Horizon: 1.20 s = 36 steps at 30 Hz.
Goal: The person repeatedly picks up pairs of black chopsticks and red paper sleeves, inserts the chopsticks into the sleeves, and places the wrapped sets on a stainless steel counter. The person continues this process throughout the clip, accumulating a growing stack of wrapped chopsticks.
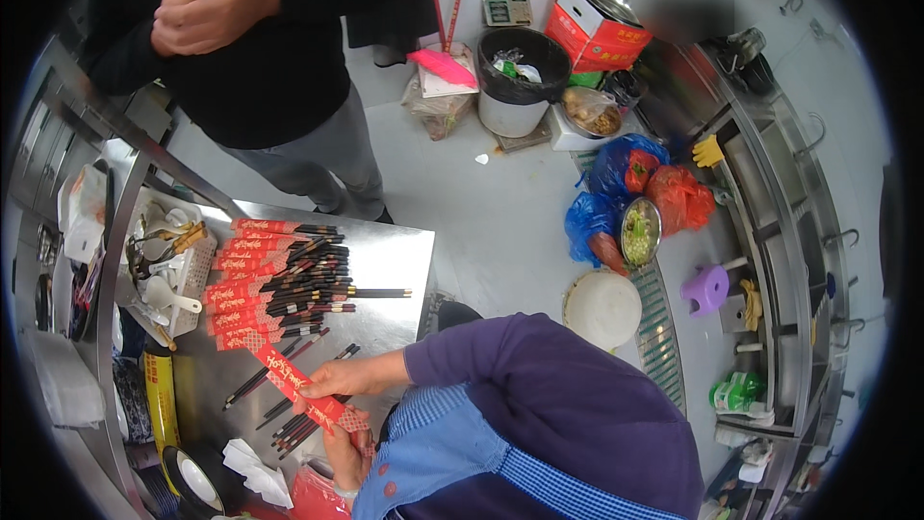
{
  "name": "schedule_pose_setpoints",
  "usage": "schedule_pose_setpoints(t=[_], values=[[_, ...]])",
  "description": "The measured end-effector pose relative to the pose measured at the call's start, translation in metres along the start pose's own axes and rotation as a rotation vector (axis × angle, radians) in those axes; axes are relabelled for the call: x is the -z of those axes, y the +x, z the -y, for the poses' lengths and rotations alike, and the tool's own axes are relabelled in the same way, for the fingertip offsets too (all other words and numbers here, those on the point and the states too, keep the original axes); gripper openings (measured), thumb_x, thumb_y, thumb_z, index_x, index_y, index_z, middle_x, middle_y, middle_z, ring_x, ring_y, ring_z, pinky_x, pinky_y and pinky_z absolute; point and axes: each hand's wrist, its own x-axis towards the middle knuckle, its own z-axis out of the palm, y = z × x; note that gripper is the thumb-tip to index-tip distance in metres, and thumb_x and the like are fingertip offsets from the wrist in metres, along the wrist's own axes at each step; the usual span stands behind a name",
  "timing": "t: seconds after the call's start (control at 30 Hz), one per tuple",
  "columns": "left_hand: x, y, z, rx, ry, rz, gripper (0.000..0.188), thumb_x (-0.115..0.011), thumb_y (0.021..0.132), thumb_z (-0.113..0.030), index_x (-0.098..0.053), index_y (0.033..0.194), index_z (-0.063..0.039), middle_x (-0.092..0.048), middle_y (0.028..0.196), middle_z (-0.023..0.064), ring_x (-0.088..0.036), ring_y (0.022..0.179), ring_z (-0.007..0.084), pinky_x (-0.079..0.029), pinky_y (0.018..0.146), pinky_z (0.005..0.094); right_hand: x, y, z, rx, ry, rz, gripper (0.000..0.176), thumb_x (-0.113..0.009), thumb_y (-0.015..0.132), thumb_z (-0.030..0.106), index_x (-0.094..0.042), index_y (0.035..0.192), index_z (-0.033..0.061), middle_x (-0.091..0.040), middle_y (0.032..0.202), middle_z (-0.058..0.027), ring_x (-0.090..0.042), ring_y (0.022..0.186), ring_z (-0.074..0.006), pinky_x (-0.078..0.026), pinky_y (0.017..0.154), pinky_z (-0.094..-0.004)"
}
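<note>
My right hand point(325, 379) grips the middle of a red printed paper chopstick sleeve point(278, 368). Below it, my left hand point(350, 451) closes around the sleeve's lower end, where a second patterned paper end shows; whether these are separate sleeves is unclear. Beyond the hands, a row of red sleeves point(238, 296) with dark chopsticks point(310, 267) sticking out of them lies piled on the steel table point(393, 253). Loose dark chopsticks point(296, 435) lie on the table beneath and beside my hands. A red plastic-wrapped pack point(317, 495) sits close to my left hand, its contents not clear.
A white perforated basket point(195, 267) of spoons and ladles stands at the table's far side, near a yellow roll point(160, 390), crumpled white tissue point(260, 473) and a black bowl point(191, 480). Another person point(253, 72) stands beside the table. A bin point(516, 105) and bags point(624, 166) occupy the floor.
</note>
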Motion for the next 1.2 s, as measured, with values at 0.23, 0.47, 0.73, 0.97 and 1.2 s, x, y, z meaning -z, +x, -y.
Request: schedule_pose_setpoints(t=[0.23, 0.47, 0.73, 0.97, 1.2], values=[[-0.014, 0.009, -0.004, 0.037, -0.087, 0.061, 0.052, -0.054, 0.082, -0.048, -0.045, 0.103, -0.001, -0.058, 0.079, 0.0115, -0.039, 0.042, 0.0088, -0.030, 0.039, 0.0210, 0.007, -0.010, 0.001, 0.125, 0.017, -0.022, 0.034, -0.047, 0.091, 0.032, -0.060, 0.103, 0.0029, -0.060, 0.097, -0.0039, -0.056, 0.085, -0.0102, -0.046, 0.075, -0.0242], [-0.017, 0.016, -0.005, 0.109, -0.228, 0.147, 0.053, -0.058, 0.080, -0.046, -0.046, 0.103, -0.001, -0.055, 0.083, 0.0104, -0.039, 0.043, 0.0079, -0.031, 0.041, 0.0197, 0.015, -0.017, 0.006, 0.106, 0.067, 0.009, 0.039, -0.046, 0.091, 0.037, -0.061, 0.099, 0.0017, -0.055, 0.116, -0.0109, -0.049, 0.110, -0.0178, -0.037, 0.095, -0.0286], [-0.027, 0.025, -0.007, 0.140, -0.228, 0.189, 0.048, -0.059, 0.081, -0.042, -0.046, 0.103, -0.002, -0.058, 0.085, 0.0128, -0.039, 0.043, 0.0085, -0.032, 0.042, 0.0196, 0.020, -0.034, 0.014, 0.092, 0.122, -0.045, 0.036, -0.046, 0.091, 0.034, -0.061, 0.098, 0.0012, -0.053, 0.118, -0.0116, -0.049, 0.109, -0.0177, -0.037, 0.095, -0.0283], [-0.041, 0.025, -0.010, 0.239, -0.111, 0.217, 0.039, -0.054, 0.085, -0.038, -0.046, 0.103, -0.004, -0.060, 0.083, 0.0138, -0.040, 0.043, 0.0100, -0.032, 0.040, 0.0203, 0.024, -0.052, 0.005, 0.270, 0.065, -0.110, 0.035, -0.048, 0.090, 0.033, -0.059, 0.104, 0.0023, -0.060, 0.103, -0.0052, -0.056, 0.093, -0.0127, -0.044, 0.083, -0.0257], [-0.053, 0.010, 0.000, 0.212, -0.096, 0.149, 0.038, -0.056, 0.085, -0.036, -0.046, 0.102, -0.004, -0.059, 0.084, 0.0141, -0.041, 0.044, 0.0099, -0.032, 0.040, 0.0205, 0.021, -0.071, 0.005, 0.201, 0.016, -0.056, 0.037, -0.048, 0.090, 0.036, -0.062, 0.097, 0.0024, -0.058, 0.109, -0.0091, -0.050, 0.107, -0.0178, -0.035, 0.094, -0.0301]])
